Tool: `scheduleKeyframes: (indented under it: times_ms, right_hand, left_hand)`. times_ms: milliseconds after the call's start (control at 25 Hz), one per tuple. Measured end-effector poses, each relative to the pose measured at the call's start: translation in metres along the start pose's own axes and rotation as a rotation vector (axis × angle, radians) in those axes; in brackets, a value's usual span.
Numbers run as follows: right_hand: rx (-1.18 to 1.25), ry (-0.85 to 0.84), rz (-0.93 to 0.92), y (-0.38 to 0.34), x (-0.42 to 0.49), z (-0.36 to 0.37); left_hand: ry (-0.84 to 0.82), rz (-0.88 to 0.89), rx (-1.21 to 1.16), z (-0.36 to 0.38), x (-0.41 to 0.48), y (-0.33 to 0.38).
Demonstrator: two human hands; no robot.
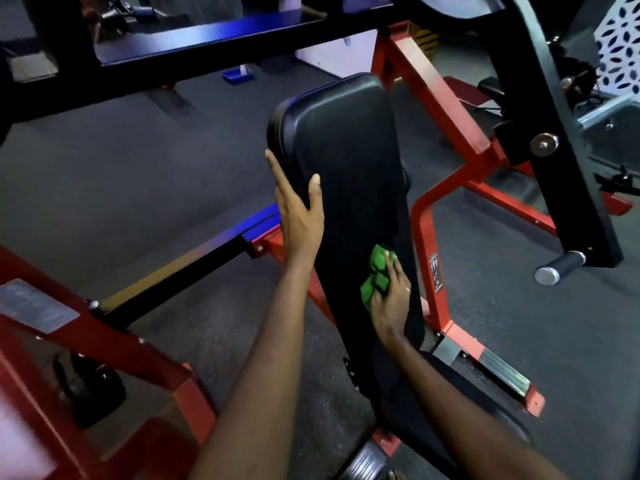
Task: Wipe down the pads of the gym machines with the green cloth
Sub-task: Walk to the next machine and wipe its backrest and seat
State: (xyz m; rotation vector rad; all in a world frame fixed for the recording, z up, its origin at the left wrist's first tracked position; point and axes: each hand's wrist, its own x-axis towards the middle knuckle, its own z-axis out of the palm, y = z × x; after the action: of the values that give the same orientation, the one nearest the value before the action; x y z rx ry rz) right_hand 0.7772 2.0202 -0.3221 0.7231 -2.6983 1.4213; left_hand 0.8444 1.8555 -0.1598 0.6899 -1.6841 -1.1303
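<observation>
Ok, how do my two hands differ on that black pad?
The left hand lies open, fingers straight along the black pad's left edge; the right hand is curled around the green cloth. The left hand sits higher up the pad, the right hand lower. Both rest against that pad.

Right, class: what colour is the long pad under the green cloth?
Black: the pad beneath the green cloth, clearest in the head view.

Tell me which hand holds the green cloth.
The right hand, low on the back pad, grips the cloth; the left hand rests open on the pad's left edge, holding nothing.
</observation>
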Motion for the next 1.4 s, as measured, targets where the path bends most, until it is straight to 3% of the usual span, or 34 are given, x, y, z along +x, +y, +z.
scheduleKeyframes:
  times_ms: [80,200,280,440,520,600,680,840,1000,1080,1240,1400]
  right_hand:
    - [0.024,-0.027,-0.137,-0.026,0.015,-0.003]
    - [-0.085,-0.060,-0.318,-0.004,0.042,-0.014]
    - [-0.120,-0.046,-0.246,0.021,0.054,-0.017]
    - [0.039,-0.021,-0.120,0.018,0.058,-0.017]
    - [0.073,-0.045,-0.261,0.000,0.066,-0.020]
    - [0.056,-0.119,-0.535,-0.028,0.091,-0.023]
    - [0.058,-0.131,-0.642,-0.051,0.123,-0.029]
    - [0.098,-0.013,-0.600,-0.040,0.159,-0.035]
    - [0.337,0.048,-0.207,0.024,0.151,-0.024]
    - [0.387,0.022,-0.135,0.046,0.139,-0.020]
    - [0.523,0.024,-0.214,-0.010,0.178,-0.030]
    - [0.415,-0.023,-0.322,-0.029,0.198,-0.032]
  left_hand:
    - [0.085,-0.097,-0.016,0.013,-0.020,-0.003]
    - [0.154,-0.093,0.033,0.027,-0.034,-0.013]
    - [0.209,-0.092,0.065,0.034,-0.038,-0.014]
    - [0.383,-0.058,0.109,0.053,-0.042,-0.013]
    - [0.457,-0.053,0.161,0.064,-0.040,-0.012]
    - [0.532,-0.047,0.213,0.069,-0.037,-0.011]
    - [0.578,-0.064,0.267,0.072,-0.037,-0.010]
    - [0.598,-0.115,0.348,0.077,-0.036,-0.004]
    - [0.632,-0.056,0.450,0.084,-0.037,-0.005]
    - [0.651,-0.063,0.484,0.086,-0.037,-0.004]
    - [0.664,-0.067,0.516,0.094,-0.036,-0.001]
    - [0.643,-0.031,0.503,0.091,-0.036,-0.008]
